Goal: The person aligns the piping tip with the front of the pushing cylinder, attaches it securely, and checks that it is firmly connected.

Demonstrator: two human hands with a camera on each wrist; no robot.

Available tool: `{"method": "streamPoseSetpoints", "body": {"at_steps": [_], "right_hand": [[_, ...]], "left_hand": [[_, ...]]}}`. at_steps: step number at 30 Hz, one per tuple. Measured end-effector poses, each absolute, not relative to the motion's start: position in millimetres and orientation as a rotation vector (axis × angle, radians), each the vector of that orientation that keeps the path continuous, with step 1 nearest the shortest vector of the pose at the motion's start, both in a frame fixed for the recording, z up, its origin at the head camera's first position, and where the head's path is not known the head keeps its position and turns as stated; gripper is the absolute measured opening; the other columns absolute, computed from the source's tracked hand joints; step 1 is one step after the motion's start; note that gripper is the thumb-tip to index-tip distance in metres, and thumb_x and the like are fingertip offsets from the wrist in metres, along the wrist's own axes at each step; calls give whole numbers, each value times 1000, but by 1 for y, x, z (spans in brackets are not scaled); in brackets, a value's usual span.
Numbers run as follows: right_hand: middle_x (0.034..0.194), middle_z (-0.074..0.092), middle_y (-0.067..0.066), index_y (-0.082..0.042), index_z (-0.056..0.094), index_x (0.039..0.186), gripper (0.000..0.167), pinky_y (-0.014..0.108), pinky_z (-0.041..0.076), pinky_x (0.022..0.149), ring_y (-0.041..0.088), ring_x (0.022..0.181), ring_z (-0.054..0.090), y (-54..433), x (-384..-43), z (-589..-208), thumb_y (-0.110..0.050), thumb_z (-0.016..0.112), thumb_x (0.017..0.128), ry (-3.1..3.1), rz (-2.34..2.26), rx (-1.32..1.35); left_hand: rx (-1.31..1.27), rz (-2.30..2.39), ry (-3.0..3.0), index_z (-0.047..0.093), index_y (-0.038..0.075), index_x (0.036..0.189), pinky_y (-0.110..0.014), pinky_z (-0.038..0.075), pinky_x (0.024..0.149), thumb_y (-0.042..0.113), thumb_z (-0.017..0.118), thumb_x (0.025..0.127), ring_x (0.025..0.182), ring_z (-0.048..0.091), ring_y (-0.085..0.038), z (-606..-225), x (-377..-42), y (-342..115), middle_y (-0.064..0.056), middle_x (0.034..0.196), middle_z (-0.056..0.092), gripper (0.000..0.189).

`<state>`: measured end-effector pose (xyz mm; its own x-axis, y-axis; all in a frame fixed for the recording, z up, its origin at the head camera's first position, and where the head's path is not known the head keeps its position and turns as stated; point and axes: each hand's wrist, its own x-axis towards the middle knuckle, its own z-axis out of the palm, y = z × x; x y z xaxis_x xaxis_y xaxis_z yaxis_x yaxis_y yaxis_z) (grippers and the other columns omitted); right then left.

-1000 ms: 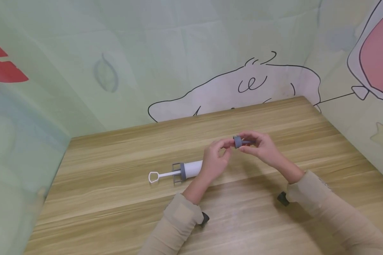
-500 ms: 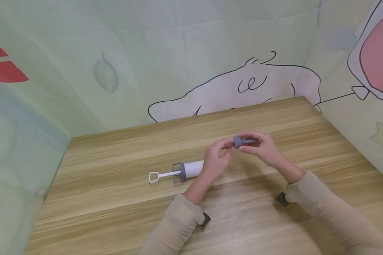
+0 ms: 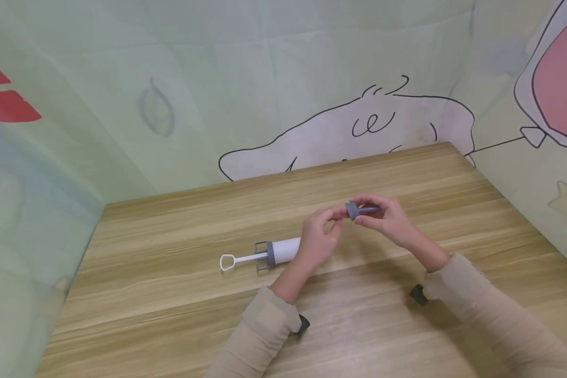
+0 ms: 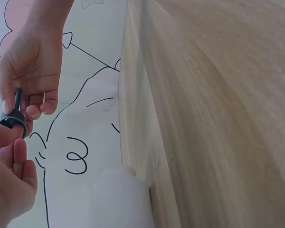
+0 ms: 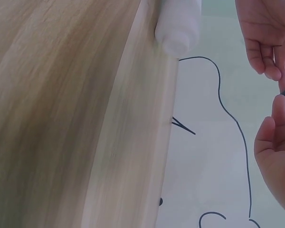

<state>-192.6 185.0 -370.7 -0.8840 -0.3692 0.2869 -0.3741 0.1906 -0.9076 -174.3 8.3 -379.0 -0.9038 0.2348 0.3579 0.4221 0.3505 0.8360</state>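
Note:
A dark grey nozzle cap (image 3: 352,210), with a wide ring end and a thin spout (image 3: 368,209), is held between both hands above the table. My right hand (image 3: 389,219) grips it from the right, thumb and fingers about the ring and spout. From the left, fingers of my left hand (image 3: 318,236) meet the ring's open end; in the left wrist view a fingertip sits at or inside the ring (image 4: 20,122). Below lies a white syringe-like tube (image 3: 285,250) with a grey collar (image 3: 271,254) and white loop-handled plunger rod (image 3: 245,258). My left hand hides its right end.
The wooden table (image 3: 170,304) ends at a wall covering (image 3: 193,105) with cartoon drawings. Each sleeve has a small black device beneath the cuff, the left device (image 3: 303,325) and the right device (image 3: 419,294), low over the table.
The nozzle cap turns slightly between the fingers, its ring and spout tilting a little. Both hands stay nearly where they were, and the white tube has not moved.

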Motion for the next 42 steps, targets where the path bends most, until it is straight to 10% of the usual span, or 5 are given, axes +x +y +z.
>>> {"method": "streamPoseSetpoints", "body": {"at_steps": [22, 32, 42], "right_hand": [[96, 57, -11, 8, 53, 110, 34, 15, 49, 74, 2, 84, 58, 191, -190, -369, 0, 62, 78, -2476, 1799, 690], [104, 56, 12, 6, 53, 112, 34, 16, 49, 74, 3, 85, 57, 192, -189, -369, -1, 61, 79, -2512, 1775, 672], [99, 58, -1, 6, 54, 110, 33, 16, 49, 74, 4, 85, 58, 192, -189, -370, -1, 62, 79, -2503, 1785, 687]], "left_hand": [[-637, -1342, -2673, 59, 11, 112, -35, 44, 88, 8, 53, 84, 99, 54, -15, -373, -180, -31, 0, 107, 63, 29], [-736, -1025, -2877, 52, 11, 122, -35, 37, 99, 17, 58, 83, 116, 48, -20, -378, -181, -59, -3, 123, 55, 40], [-1000, -797, -2873, 46, 8, 128, -38, 34, 102, 31, 66, 77, 121, 45, -24, -387, -182, -83, -8, 129, 50, 59]]}}
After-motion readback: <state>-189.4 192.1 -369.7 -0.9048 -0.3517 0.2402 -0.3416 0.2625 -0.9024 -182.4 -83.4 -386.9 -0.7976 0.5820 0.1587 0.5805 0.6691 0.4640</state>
